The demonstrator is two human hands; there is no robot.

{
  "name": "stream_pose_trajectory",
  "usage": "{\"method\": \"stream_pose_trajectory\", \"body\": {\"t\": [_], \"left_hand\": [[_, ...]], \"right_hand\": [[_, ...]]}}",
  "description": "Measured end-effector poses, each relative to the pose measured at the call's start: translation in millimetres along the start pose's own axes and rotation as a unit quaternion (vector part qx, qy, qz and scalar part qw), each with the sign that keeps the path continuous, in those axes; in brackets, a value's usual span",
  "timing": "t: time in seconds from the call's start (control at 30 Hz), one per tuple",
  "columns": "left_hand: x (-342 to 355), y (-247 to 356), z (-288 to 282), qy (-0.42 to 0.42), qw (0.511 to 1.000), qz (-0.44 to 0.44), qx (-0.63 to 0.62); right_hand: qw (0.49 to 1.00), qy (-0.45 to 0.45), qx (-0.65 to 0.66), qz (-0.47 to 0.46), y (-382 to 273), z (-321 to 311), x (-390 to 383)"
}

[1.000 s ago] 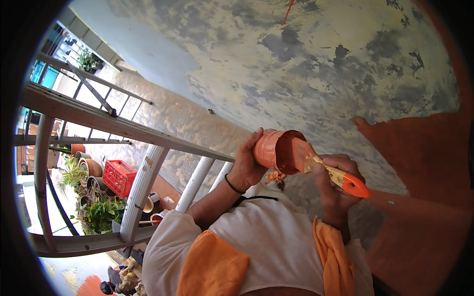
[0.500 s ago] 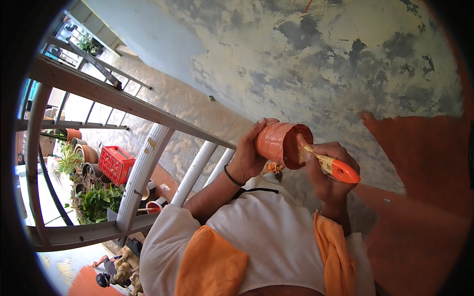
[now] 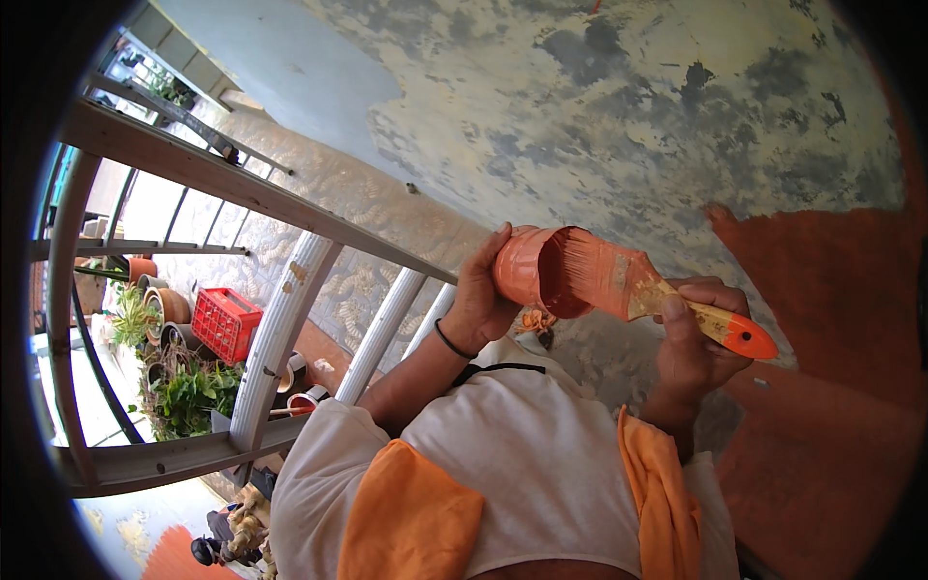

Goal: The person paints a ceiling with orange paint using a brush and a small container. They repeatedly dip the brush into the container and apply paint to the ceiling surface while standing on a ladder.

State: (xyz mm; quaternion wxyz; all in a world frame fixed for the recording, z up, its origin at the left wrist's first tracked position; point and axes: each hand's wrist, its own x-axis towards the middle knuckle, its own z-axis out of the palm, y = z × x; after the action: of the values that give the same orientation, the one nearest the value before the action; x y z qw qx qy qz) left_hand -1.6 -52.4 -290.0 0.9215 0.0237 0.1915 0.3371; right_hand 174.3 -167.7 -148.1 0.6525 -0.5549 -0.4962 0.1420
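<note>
My left hand is wrapped round a small paint pot coated in orange-red paint, tilted so its mouth faces right. In my right hand is a wide paintbrush, gripped by its wooden handle with an orange end. The bristles, covered in the same paint, lie across the rim of the pot with their tips at its mouth. Beyond my hands stands a wall of patchy cream and grey, with a terracotta-red painted area at the right.
An aluminium stepladder stands at my left. Past it are a red plastic crate, potted plants and a paint container. Another person is at the lower left, by a partly painted wall.
My right hand has drawn the brush out of the pot toward the right, so its bristles now show. The pot has shifted slightly left.
</note>
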Motion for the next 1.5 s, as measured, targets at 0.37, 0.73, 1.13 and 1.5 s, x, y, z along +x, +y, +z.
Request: {"method": "stream_pose_trajectory", "body": {"t": [0.37, 0.73, 1.13, 1.5], "left_hand": [[-1.7, -7.1, 2.9, -0.019, 0.999, 0.006, 0.031], [-5.2, -4.5, 5.8, -0.010, 0.999, -0.002, 0.035], [4.6, -3.4, 4.4, -0.011, 0.999, -0.026, 0.022], [10.4, -7.5, -9.9, -0.014, 0.999, -0.003, 0.037]], "right_hand": [[0.984, -0.141, -0.085, -0.069, 15.4, 15.1, -2.8], [0.999, 0.008, 0.009, 0.029, 5.0, -1.8, -7.7], [0.999, -0.008, 0.024, 0.023, 18.8, -16.7, -15.8], [0.989, -0.126, -0.058, -0.047, 16.0, -8.4, -7.8]]}}
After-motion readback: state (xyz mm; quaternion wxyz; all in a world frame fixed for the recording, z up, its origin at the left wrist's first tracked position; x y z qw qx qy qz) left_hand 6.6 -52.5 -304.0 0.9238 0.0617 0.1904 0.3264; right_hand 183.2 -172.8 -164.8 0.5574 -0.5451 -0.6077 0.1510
